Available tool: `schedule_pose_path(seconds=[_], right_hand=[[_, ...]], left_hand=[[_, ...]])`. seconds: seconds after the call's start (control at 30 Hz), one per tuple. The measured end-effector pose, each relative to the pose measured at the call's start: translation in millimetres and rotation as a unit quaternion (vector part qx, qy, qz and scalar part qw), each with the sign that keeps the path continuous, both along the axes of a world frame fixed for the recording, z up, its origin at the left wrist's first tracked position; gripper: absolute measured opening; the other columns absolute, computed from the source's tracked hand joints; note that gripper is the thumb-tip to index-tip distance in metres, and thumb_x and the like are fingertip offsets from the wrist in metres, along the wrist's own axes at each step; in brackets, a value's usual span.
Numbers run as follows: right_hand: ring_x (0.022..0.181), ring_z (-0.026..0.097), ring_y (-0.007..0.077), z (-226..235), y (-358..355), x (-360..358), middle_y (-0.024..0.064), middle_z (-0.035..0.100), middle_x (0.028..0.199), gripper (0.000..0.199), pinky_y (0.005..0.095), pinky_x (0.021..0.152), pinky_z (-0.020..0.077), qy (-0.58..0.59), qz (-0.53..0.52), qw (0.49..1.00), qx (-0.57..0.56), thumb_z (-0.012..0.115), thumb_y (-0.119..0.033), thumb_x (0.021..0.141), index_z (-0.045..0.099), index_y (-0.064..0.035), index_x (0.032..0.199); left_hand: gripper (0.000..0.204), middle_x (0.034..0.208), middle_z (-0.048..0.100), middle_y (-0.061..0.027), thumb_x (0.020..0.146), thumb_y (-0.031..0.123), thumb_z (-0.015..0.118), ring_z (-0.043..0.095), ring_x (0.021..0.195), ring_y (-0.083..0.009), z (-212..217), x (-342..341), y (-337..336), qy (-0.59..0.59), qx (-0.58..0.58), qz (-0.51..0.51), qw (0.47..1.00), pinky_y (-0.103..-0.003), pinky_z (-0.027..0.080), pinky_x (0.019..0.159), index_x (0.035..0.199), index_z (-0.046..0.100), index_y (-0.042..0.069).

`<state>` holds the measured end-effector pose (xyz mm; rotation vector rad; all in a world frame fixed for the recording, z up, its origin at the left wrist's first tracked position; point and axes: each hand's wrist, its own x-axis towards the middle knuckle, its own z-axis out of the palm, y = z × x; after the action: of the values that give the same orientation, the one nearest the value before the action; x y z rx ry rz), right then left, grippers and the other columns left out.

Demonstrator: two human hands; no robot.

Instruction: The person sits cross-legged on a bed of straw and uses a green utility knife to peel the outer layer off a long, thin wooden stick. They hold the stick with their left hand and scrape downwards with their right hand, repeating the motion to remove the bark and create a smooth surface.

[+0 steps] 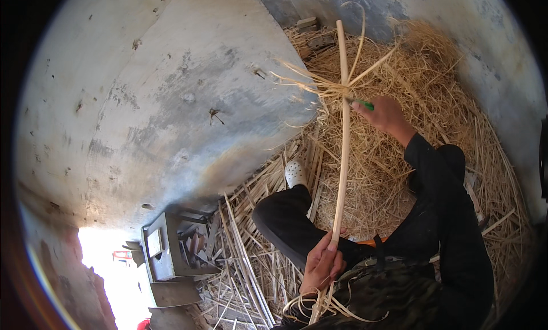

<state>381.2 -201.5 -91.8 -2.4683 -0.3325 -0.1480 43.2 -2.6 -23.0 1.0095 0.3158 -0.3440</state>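
Note:
A long pale wooden strip (343, 159) slants up and away from my lap. My left hand (323, 263) is closed round its near end, with the thumb lying along it. Farther up the strip, my right hand (389, 114) grips a green-handled knife (363, 104); its blade is small and hard to make out against the wood. Thin curled shavings (322, 87) fan out from the strip just beyond the knife. More curls (342, 310) hang round the strip's near end, below my left hand.
A large heap of straw-like shavings (394, 176) covers the floor ahead and right. Long cut strips (245, 256) lie to the left. A worn wall (160, 102) rises at left, near a wooden cabinet-like piece (165, 261). My foot wears a white clog (295, 173).

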Motion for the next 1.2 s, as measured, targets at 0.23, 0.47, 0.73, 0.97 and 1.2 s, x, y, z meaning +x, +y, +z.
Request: schedule_pose_path(seconds=[0.23,0.47,0.73,0.97,1.2], right_hand=[[0.038,0.033,0.0082,11.0,25.1,-18.5,-0.0049,0.031,0.046,0.068,0.0294,0.036,0.0260,-0.064,0.055,0.996,-0.004,0.037,-0.078,0.085,0.049,-0.0171,0.056],[0.039,0.050,0.0230,18.0,41.5,-119.3,0.0063,0.049,0.047,0.069,0.0374,0.039,0.0374,-0.098,0.285,0.953,0.018,0.052,-0.074,0.079,0.060,-0.0089,0.058],[0.041,0.054,0.0280,15.2,45.3,-119.3,0.0088,0.047,0.043,0.077,0.0392,0.041,0.0399,-0.030,0.267,0.962,-0.049,0.048,-0.082,0.074,0.059,-0.0088,0.051],[0.036,0.051,0.0260,11.6,50.0,-110.3,0.0069,0.042,0.038,0.079,0.0373,0.038,0.0374,-0.088,0.262,0.961,-0.001,0.051,-0.085,0.067,0.056,-0.0093,0.046],[0.033,0.044,0.0218,7.6,52.3,-100.3,0.0043,0.039,0.039,0.075,0.0349,0.035,0.0329,-0.201,0.249,0.948,0.009,0.056,-0.084,0.065,0.046,-0.0129,0.044]], left_hand=[[0.040,0.056,0.046,-0.0014,0.104,0.019,0.036,0.035,0.040,-0.0059,-7.2,5.1,10.3,-0.029,0.117,0.013,0.993,-0.018,0.032,0.041,0.139,0.038,-0.001],[0.041,0.065,0.057,-0.0065,0.102,0.020,0.040,0.048,0.044,-0.0087,-9.2,24.0,20.3,-0.036,0.148,0.075,0.986,-0.017,0.039,0.045,0.136,0.042,-0.003],[0.038,0.076,0.058,-0.0036,0.102,0.017,0.042,0.049,0.054,-0.0049,0.9,32.9,19.4,-0.042,0.276,0.029,0.960,-0.016,0.041,0.051,0.135,0.045,-0.004],[0.036,0.067,0.052,0.0008,0.101,0.018,0.046,0.043,0.047,-0.0023,7.6,33.0,12.3,-0.030,0.332,0.045,0.942,-0.017,0.034,0.044,0.132,0.051,0.001],[0.037,0.069,0.048,0.0030,0.102,0.018,0.044,0.040,0.050,-0.0010,14.6,31.0,11.6,-0.041,0.329,0.034,0.943,-0.016,0.031,0.046,0.135,0.049,0.003]])
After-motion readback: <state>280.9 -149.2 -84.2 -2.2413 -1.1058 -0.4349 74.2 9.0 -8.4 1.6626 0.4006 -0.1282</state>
